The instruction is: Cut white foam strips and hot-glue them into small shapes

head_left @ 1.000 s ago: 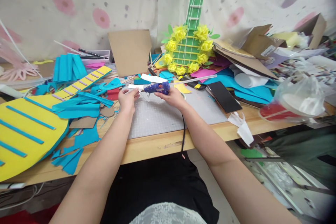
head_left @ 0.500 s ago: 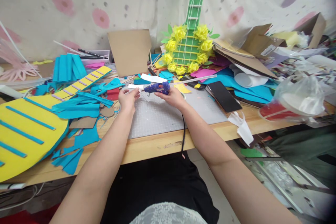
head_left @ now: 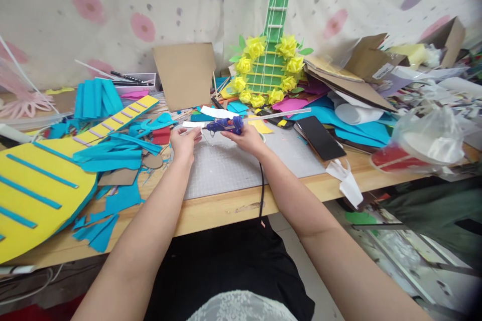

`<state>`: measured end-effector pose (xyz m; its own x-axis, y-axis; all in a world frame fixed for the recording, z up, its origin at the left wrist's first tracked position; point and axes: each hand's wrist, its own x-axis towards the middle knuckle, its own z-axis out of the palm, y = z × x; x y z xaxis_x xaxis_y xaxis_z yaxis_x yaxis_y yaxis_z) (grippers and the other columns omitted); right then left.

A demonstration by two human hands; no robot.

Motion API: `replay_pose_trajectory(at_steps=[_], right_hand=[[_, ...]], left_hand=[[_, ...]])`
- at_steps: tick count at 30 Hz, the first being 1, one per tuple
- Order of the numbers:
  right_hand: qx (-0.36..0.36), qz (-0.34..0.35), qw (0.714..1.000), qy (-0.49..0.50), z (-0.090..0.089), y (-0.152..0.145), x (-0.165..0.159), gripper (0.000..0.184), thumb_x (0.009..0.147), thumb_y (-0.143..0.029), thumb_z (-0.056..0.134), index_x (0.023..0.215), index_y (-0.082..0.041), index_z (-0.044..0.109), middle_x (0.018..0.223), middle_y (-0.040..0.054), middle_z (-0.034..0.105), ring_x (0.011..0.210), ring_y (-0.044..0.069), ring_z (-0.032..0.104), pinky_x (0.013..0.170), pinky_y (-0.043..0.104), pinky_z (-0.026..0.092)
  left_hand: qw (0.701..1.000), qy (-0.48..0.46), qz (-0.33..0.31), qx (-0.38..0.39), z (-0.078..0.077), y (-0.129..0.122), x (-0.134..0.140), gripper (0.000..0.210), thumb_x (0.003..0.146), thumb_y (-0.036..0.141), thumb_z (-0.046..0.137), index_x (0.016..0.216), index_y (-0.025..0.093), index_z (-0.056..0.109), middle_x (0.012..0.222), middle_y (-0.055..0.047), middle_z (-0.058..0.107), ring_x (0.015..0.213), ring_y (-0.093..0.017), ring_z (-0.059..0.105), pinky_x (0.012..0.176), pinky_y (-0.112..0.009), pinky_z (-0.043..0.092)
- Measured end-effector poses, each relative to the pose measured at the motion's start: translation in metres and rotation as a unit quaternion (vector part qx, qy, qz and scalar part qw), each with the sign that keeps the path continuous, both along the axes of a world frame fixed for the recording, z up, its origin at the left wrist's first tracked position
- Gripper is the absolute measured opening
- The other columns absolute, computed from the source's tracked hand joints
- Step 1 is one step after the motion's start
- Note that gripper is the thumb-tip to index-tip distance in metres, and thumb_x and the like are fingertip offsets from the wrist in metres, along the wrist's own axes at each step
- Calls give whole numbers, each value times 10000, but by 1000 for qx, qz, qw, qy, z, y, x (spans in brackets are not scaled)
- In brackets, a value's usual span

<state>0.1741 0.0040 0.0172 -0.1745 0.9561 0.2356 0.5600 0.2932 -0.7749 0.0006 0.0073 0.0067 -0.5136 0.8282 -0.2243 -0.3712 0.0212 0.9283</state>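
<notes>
My right hand (head_left: 249, 139) is wrapped round a blue hot glue gun (head_left: 226, 125), its nozzle pointing left. A long clear glue stick (head_left: 288, 113) juts out behind it, and a black cord (head_left: 262, 188) hangs from it over the table edge. Close to the nozzle tip, my left hand (head_left: 184, 144) has its thumb and fingers pinched together; whatever small thing they hold is hidden. Just behind those fingers is a white strip (head_left: 193, 124). Both hands are above the grey cutting mat (head_left: 226, 175).
At left lies a yellow guitar-shaped piece (head_left: 45, 170) among blue paper scraps (head_left: 113, 155). A green guitar shape with yellow flowers (head_left: 269, 70) stands behind. To the right are a phone (head_left: 320, 138), a bagged red cup (head_left: 410, 150) and piled cardboard (head_left: 350, 77).
The glue gun's nozzle has come slightly closer to my left fingertips. My hands otherwise hold nearly the same pose, and the view has shifted a little.
</notes>
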Motion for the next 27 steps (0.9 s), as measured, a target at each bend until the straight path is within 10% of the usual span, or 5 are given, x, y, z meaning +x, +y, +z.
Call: replay_pose_trajectory(at_steps=[13,27], right_hand=[[0,-13,1000,7,-2,3,2,459,686,-589,603,863,-175,693,699,27,646,691,164,580,640,269,418],[-171,38,930,323,-6,12,9,474,632,-634,635,626,-167,560,629,22,629,407,44,425,368,194,327]], left_hand=[[1000,7,-26,12,-2,-1,2,372,602,43,687,798,183,403,658,5,617,576,-136,641,620,-287,539],[991,-92,-98,19,0,-2,-1,306,608,56,696,695,169,425,624,0,641,578,-106,627,694,-293,532]])
